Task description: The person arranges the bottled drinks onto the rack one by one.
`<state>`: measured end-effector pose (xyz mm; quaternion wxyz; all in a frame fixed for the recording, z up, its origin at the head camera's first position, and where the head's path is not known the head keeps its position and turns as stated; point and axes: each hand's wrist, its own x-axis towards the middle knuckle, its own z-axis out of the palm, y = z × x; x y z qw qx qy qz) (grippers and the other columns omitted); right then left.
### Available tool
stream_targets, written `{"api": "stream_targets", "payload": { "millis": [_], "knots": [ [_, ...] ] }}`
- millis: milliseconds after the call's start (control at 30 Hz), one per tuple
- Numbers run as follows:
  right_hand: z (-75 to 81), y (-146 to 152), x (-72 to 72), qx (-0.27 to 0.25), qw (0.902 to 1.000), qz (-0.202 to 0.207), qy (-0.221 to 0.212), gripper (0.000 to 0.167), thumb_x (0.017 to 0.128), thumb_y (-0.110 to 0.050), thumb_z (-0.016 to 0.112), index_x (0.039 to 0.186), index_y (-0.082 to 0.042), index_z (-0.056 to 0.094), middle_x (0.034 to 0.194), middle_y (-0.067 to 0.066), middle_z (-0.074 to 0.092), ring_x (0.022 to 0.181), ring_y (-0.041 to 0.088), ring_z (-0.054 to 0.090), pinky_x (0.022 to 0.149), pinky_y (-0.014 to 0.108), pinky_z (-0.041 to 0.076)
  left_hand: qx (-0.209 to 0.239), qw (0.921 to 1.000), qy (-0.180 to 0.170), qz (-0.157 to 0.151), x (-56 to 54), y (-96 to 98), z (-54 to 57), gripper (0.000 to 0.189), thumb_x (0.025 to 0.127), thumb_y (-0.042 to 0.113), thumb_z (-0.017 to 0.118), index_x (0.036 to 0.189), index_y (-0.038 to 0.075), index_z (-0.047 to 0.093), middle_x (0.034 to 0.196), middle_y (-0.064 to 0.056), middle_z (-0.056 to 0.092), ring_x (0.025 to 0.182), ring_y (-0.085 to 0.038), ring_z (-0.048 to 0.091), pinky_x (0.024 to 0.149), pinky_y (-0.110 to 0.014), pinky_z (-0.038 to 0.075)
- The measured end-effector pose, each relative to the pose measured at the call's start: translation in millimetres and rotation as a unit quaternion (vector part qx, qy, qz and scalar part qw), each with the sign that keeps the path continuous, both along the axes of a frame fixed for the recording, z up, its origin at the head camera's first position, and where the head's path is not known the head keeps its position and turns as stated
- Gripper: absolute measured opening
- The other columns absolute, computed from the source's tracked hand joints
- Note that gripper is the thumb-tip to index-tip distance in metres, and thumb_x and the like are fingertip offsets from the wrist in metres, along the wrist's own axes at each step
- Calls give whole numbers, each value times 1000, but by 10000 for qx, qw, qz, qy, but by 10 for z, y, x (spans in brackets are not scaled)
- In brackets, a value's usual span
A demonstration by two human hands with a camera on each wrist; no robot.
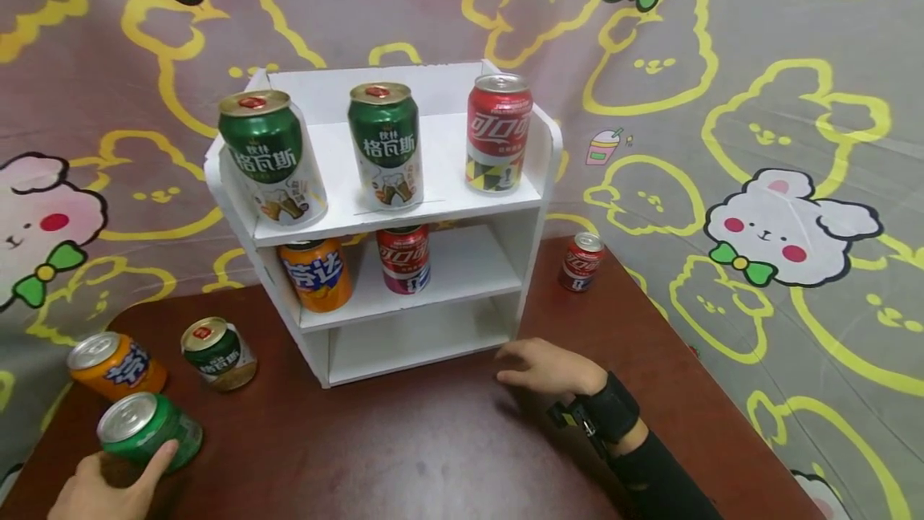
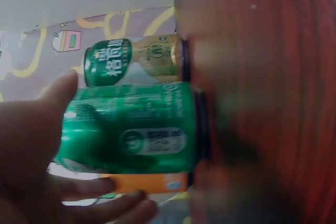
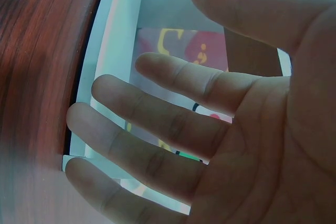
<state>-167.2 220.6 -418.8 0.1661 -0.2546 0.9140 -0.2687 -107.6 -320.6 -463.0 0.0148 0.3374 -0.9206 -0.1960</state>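
Note:
At the lower left in the head view, my left hand [image 1: 104, 488] is around the near side of a green soda can [image 1: 151, 432], which stands on the table. In the left wrist view, the thumb lies along one side of this can and the loosely extended fingers [image 2: 126, 203] along the other, not curled round it. Beyond it stand an orange Fanta can [image 1: 119, 367] and a green-and-gold kvass can [image 1: 219, 355]. My right hand [image 1: 552, 367] is at the lower right front of the white shelf [image 1: 419, 367], fingers spread and holding nothing.
On the shelf's top stand two kvass cans [image 1: 274, 159] [image 1: 386, 147] and a red cola can [image 1: 500, 135]. Its middle level holds an orange Fanta can [image 1: 318, 275] and a cola can [image 1: 404, 259]. A small cola can [image 1: 581, 263] stands right of the shelf, near the patterned curtain [image 1: 758, 135].

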Motion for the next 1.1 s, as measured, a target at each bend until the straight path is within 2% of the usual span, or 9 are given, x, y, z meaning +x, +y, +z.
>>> {"api": "stream_targets", "payload": {
  "millis": [67, 167, 233, 433, 567, 700, 767, 967, 1100],
  "knots": [
    [-13, -3, 9, 10, 10000, -4, -6, 41, 95, -36, 57, 123, -6, 60, 112, -3, 62, 99, 9, 56, 86, 34, 47, 373, 9981, 480, 64, -18, 2, -12, 93, 81, 64, 55, 123, -17, 34, 107, -35, 43, 100, -49, 46, 88, -57, 36],
    [-26, -8, 9, -1, 10000, 17, 53, 41, 95, -36, 57, 122, -5, 60, 112, -3, 62, 99, 9, 57, 85, 33, 47, 903, 9891, 1150, 150, -56, 1, -32, 92, 82, 52, 64, 137, -12, 28, 120, -36, 41, 109, -50, 41, 93, -60, 31],
    [-24, -10, 10, 4, 10000, 6, 86, 41, 95, -36, 57, 122, -6, 60, 112, -3, 62, 99, 9, 56, 85, 33, 47, 1161, 9846, 1291, 180, -86, -17, -48, 92, 82, 47, 66, 142, -9, 24, 127, -36, 39, 114, -50, 39, 95, -61, 30],
    [-21, 0, 5, -19, 10000, -47, 16, 40, 95, -36, 57, 122, -6, 60, 111, -4, 62, 99, 9, 56, 85, 33, 47, 2077, 9725, 1056, 18, -206, -161, -86, 104, 80, 44, 71, 146, -8, 9, 141, -35, 23, 123, -50, 28, 98, -64, 27],
    [-19, 16, -6, -19, 10000, -6, 84, 41, 95, -36, 57, 121, -6, 60, 110, -4, 62, 98, 8, 56, 85, 33, 47, 2384, 9652, 1050, -216, -297, -176, -58, 103, 78, 39, 75, 146, -6, 12, 140, -33, 26, 120, -47, 31, 97, -62, 30],
    [-11, 17, -9, -47, 9999, 11, 138, 40, 95, -35, 57, 121, -5, 60, 110, -3, 62, 97, 9, 57, 85, 33, 47, 2516, 9607, 1130, -306, -351, -173, -25, 101, 77, 34, 78, 146, -3, 15, 139, -30, 29, 118, -45, 34, 97, -61, 31],
    [-6, 11, -7, -60, 9999, -9, 124, 39, 95, -34, 58, 122, -5, 60, 110, -4, 62, 97, 8, 56, 85, 33, 47, 2552, 9603, 1103, -235, -354, -176, -13, 103, 77, 34, 78, 147, -2, 11, 141, -30, 26, 119, -45, 32, 99, -62, 28],
    [-15, 12, -2, -54, 9999, -42, 82, 40, 95, -34, 57, 123, -6, 60, 112, -3, 62, 99, 8, 56, 86, 33, 47, 2375, 9653, 1075, -119, -308, -154, -22, 103, 77, 33, 77, 147, -4, 10, 141, -32, 26, 121, -46, 31, 98, -63, 28],
    [-19, 32, -2, -69, 9999, -65, 40, 41, 95, -35, 57, 123, -5, 60, 112, -3, 62, 100, 10, 56, 86, 34, 47, 2362, 9649, 1127, -207, -282, -95, -58, 103, 76, 34, 79, 146, -3, 14, 139, -30, 29, 118, -44, 34, 97, -62, 30]
  ]
}}
